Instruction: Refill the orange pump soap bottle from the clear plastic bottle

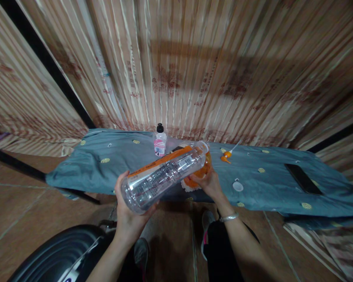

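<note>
"So, please tell me first, how is the grip?"

"Left hand [128, 213] is closed around the bottom end of a big clear bottle [161, 180], with the thumb on one side and the fingers on the other. Right hand [210, 183] is wrapped on an orange bottle [200, 172], though some of its fingers are hidden from me. On this wrist sits a silver bracelet [229, 217]."

"And where exactly are these two bottles?"

"Let us put the clear bottle in the middle of the clock. It is held tilted, and its neck points to two o'clock. The orange bottle is at about three o'clock, partly covered by this neck. Whether they touch, I cannot tell."

"What is around them?"

"At twelve o'clock a small bottle [159, 145] with a black top stands upright on the blue cloth [91, 176]. Between two and three o'clock lies an orange pump [224, 159] with its white tube. Near three o'clock is a round white lid [238, 186], and farther out in the same direction, a black phone [302, 179] lies flat."

"And still farther?"

"At twelve o'clock, behind the cloth, hangs a striped curtain [176, 78]. Around eight o'clock, lower down, I see a round black seat [59, 246]."
</note>
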### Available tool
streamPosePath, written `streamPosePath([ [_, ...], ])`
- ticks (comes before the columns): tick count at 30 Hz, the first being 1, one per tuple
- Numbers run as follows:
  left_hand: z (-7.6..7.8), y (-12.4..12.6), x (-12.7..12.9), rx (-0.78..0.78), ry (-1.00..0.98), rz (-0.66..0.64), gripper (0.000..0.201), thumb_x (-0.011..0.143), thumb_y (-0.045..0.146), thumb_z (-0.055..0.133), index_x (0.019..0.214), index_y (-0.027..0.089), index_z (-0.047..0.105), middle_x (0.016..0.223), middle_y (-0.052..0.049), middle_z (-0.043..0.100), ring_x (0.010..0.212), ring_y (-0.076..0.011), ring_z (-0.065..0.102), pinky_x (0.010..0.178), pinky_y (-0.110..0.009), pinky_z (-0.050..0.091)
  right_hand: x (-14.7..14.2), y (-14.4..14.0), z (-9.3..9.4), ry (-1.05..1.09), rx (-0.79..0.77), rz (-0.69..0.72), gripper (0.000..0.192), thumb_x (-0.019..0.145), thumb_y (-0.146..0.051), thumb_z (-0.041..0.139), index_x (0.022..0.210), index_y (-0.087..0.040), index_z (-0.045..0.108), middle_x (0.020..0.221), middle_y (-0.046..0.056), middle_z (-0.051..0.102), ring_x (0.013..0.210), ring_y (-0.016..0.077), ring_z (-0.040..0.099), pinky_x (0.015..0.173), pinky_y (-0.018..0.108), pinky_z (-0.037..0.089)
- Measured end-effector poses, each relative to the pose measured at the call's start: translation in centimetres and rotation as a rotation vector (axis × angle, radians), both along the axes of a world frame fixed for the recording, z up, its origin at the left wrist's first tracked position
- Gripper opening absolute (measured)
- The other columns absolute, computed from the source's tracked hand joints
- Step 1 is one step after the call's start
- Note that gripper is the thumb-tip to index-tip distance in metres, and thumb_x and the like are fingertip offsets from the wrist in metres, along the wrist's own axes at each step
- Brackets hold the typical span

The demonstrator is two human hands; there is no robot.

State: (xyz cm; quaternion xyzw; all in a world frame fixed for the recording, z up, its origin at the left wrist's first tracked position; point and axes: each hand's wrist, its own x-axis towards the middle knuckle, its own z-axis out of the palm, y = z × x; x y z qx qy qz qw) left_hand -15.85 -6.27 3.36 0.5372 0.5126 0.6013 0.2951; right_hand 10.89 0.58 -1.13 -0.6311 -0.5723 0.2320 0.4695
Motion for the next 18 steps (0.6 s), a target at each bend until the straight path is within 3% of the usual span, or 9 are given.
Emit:
streamPosePath([
  [7, 0.38, -0.08, 0.36, 0.032, 0.055, 0.064, 0.103, 0.048, 0.023, 0.092, 0.137, 0.031, 0.041, 0.115, -0.004, 0.061, 0.096, -0.0256, 0.067, 0.085, -0.041, 0.059, 0.01, -0.02, -0.03, 0.009, 0.021, 0.01, 0.068, 0.066, -0.051, 0.079, 0.122, -0.019, 0.058, 0.112, 0.014, 0.075, 0.101, 0.0342, 0.073, 0.086, 0.048, 0.059],
  [18, -0.04, -0.02, 0.04, 0.085, 0.103, 0.024, 0.106, 0.05, 0.022, 0.091, 0.141, 0.028, 0.037, 0.114, -0.005, 0.061, 0.089, -0.0234, 0.069, 0.079, -0.037, 0.06, 0.03, -0.04, 0.02, 0.032, 0.012, 0.02, 0.072, 0.066, -0.05, 0.08, 0.126, -0.019, 0.055, 0.115, 0.014, 0.075, 0.104, 0.0338, 0.072, 0.089, 0.048, 0.059],
])
